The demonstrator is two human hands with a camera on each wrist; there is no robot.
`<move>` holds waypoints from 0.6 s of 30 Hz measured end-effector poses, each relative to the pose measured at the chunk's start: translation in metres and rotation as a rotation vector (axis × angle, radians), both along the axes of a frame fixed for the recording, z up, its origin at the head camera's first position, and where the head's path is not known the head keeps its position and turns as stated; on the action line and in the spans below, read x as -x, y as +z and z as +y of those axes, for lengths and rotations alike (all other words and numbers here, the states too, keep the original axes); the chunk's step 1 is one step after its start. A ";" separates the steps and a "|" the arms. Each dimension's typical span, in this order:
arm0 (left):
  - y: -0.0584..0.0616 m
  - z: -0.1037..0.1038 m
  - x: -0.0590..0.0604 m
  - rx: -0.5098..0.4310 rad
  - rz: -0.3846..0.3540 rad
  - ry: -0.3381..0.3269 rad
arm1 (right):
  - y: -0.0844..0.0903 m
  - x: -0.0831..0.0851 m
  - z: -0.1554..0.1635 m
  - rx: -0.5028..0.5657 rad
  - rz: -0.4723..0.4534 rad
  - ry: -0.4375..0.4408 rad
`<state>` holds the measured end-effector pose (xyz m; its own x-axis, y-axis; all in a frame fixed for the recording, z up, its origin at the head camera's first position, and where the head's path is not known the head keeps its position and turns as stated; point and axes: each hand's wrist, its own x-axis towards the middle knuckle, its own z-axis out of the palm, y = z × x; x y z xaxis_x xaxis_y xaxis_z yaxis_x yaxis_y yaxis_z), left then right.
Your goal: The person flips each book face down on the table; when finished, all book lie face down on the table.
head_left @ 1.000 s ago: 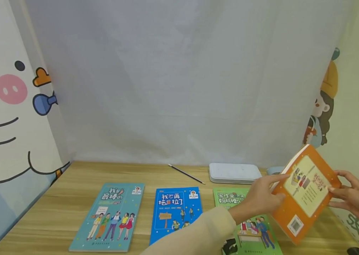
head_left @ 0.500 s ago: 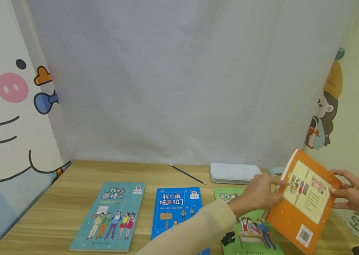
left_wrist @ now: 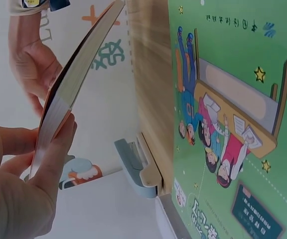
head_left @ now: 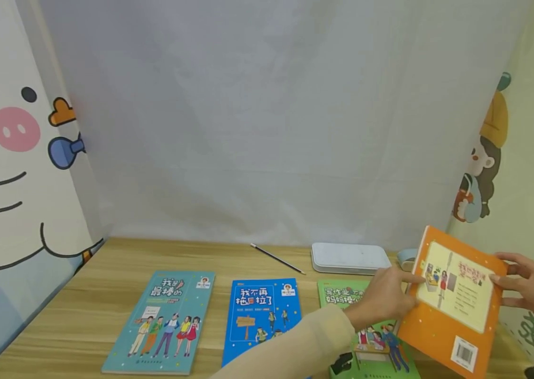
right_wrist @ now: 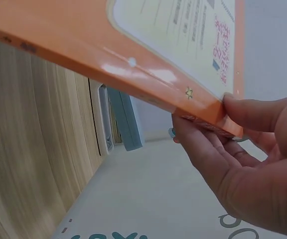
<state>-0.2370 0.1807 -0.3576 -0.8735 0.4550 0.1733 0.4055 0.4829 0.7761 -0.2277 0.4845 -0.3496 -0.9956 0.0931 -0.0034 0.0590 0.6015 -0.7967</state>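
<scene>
An orange paperback book [head_left: 442, 326], its back cover with a barcode facing me, is held up off the table at the right. My left hand [head_left: 383, 297] pinches its left edge between thumb and fingers; in the left wrist view the page edges [left_wrist: 73, 79] show beside that grip. On the other side, my right hand [head_left: 532, 289] pinches the spine edge near the upper right corner, thumb on the cover and fingers behind, as the right wrist view shows. Below my left hand lies a green book [head_left: 381, 363], partly covered by the hand and the orange book.
A blue book [head_left: 248, 300] and a teal book [head_left: 160, 321] lie face up on the wooden table [head_left: 72, 316] to the left. Behind them are a pencil [head_left: 276, 258], a white case [head_left: 349, 258] and a light-blue object [head_left: 406, 258]. Fabric walls enclose the table.
The orange book has turned clockwise from a steep tilt to nearly upright, its top edge shifting left and its barcode corner right. Both hands keep hold of it; the other books have not moved.
</scene>
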 end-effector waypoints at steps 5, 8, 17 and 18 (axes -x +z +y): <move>-0.002 0.001 0.000 -0.066 -0.053 0.023 | -0.001 0.000 0.001 -0.025 0.020 -0.005; -0.005 0.000 0.002 -0.107 -0.092 0.030 | -0.002 0.000 0.001 -0.040 -0.012 0.013; -0.015 0.002 0.006 -0.194 -0.157 0.026 | -0.006 0.001 0.003 0.014 -0.103 0.118; -0.016 0.003 0.006 -0.199 -0.166 0.023 | -0.007 0.002 0.004 0.012 -0.102 0.130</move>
<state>-0.2430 0.1835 -0.3734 -0.9071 0.4061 0.1110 0.2557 0.3220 0.9115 -0.2292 0.4889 -0.3564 -0.9937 -0.0374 -0.1056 0.0622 0.5999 -0.7977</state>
